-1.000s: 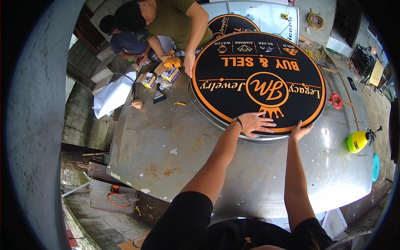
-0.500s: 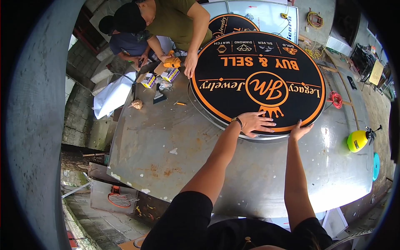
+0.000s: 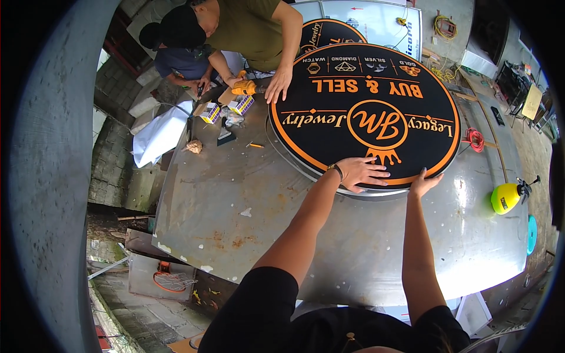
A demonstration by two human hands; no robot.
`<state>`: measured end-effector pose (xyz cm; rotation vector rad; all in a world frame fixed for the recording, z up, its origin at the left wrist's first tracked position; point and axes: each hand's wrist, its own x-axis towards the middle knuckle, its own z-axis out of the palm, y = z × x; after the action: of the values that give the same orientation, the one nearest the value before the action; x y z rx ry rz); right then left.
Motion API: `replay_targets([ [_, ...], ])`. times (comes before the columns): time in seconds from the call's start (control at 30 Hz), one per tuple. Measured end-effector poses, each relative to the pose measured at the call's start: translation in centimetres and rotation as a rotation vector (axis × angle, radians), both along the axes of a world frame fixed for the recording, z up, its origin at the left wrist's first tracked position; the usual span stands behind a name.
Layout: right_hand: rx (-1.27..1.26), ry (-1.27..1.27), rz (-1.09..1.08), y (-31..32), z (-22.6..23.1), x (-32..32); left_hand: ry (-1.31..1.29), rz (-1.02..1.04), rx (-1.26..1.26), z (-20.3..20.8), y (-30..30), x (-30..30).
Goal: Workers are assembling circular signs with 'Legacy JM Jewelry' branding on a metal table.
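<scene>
Sign lies face-up on the surface, apparently steadied by both hands: left hand flat, grip spread open; right hand at the edge, whether its grip closes I cannot tell.

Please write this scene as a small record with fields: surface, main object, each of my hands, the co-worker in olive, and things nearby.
Surface: worn metal table
Main object: round black sign with orange print, upside down in this view
Left hand: palm down, fingers spread on the sign's near part
Right hand: touching the near rim; grip underneath hidden
Co-worker in olive: one hand with an orange power tool, the other at the sign's left edge
Nearby: yellow spray bottle, red coil
</scene>
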<state>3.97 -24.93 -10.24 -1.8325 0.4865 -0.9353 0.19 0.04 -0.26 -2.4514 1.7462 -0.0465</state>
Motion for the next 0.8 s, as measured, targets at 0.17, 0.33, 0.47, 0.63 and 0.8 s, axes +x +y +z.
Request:
replay_targets([
  [0.17,0.011,-0.025,-0.019,-0.04,-0.2,0.13,0.026,-0.01,-0.033,-0.27,0.01,0.08],
  [0.33,0.031,-0.037,-0.014,0.09,-0.33,0.17,0.021,-0.033,-0.028,-0.83,0.13,0.28],
  [0.47,0.029,0.001,-0.026,0.1,-0.06,0.02,-0.001,-0.047,-0.017,-0.71,0.02,0.24],
  [0.63,0.029,-0.02,-0.032,-0.26,-0.37,0.32,0.004,-0.048,-0.051,-0.68,-0.13,0.28],
  [0.8,0.024,-0.008,-0.018,-0.11,-0.28,0.32,0.019,-0.034,-0.075,-0.55,-0.03,0.11],
])
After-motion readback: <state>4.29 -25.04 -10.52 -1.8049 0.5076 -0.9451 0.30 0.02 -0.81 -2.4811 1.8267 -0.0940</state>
